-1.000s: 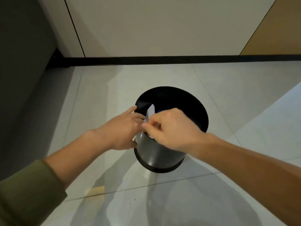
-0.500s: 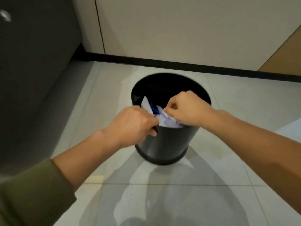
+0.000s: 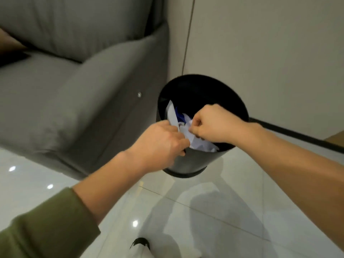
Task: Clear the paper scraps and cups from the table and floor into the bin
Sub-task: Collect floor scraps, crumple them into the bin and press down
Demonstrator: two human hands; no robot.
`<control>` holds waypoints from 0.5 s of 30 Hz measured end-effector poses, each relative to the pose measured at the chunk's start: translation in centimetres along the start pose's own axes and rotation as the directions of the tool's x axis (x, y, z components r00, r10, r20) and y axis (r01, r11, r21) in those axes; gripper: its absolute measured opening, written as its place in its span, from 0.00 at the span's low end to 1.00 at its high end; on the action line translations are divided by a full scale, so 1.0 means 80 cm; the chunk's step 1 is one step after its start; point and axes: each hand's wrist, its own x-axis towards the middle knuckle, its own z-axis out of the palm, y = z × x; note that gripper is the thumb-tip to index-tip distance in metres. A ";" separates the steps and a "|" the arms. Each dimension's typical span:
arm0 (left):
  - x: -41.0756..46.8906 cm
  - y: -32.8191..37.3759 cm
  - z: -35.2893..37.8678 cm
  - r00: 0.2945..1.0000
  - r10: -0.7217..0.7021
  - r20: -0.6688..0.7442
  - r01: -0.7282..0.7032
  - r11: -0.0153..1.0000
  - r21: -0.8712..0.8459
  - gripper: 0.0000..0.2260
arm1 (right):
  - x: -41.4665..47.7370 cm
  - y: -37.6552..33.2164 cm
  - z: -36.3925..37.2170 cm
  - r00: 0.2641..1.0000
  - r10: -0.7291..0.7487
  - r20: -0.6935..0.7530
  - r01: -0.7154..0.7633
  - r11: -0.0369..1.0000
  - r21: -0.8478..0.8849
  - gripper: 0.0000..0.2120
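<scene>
A black round bin (image 3: 197,162) stands on the pale tiled floor beside the sofa. White crumpled paper scraps (image 3: 200,145) with a blue piece among them fill its near side, reaching the rim. My left hand (image 3: 160,142) is closed at the bin's near-left rim, fingers pinching the paper. My right hand (image 3: 214,125) is a fist over the bin's mouth, thumb and fingers closed on the same wad of paper. The bin's inside below the paper is hidden in shadow.
A grey sofa (image 3: 78,94) fills the left, its armrest close to the bin. A pale wall (image 3: 260,43) with a black skirting strip (image 3: 297,135) runs behind. A black-and-white foot or slipper (image 3: 141,246) shows at the bottom edge.
The view has swung left and tilted, bringing the sofa into sight. Both hands stay at the bin's mouth on the paper, and the white scraps show more above the rim.
</scene>
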 end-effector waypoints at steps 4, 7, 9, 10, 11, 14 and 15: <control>-0.025 0.034 -0.130 0.987 -0.163 0.015 0.163 0.987 0.009 0.08 | -0.041 -0.090 -0.089 0.981 -0.084 0.172 0.087 0.996 -0.008 0.14; -0.046 0.064 -0.213 0.953 -0.301 0.020 0.301 0.953 0.024 0.10 | -0.069 -0.157 -0.142 0.948 -0.172 0.267 0.192 0.980 -0.049 0.15; -0.062 0.085 -0.257 0.919 -0.393 0.019 0.392 0.919 0.052 0.10 | -0.086 -0.200 -0.167 0.920 -0.243 0.308 0.278 0.957 -0.076 0.14; -0.070 0.096 -0.277 0.901 -0.433 0.015 0.431 0.900 0.067 0.10 | -0.095 -0.222 -0.177 0.904 -0.275 0.326 0.319 0.943 -0.090 0.14; -0.078 0.106 -0.296 0.882 -0.470 0.010 0.468 0.880 0.081 0.10 | -0.105 -0.243 -0.185 0.887 -0.307 0.345 0.362 0.926 -0.108 0.13; -0.101 0.133 -0.346 0.829 -0.559 -0.038 0.558 0.817 0.144 0.09 | -0.135 -0.301 -0.198 0.839 -0.372 0.396 0.461 0.874 -0.155 0.13; -0.110 0.141 -0.361 0.806 -0.588 -0.063 0.590 0.791 0.164 0.09 | -0.144 -0.319 -0.200 0.825 -0.391 0.409 0.487 0.858 -0.162 0.12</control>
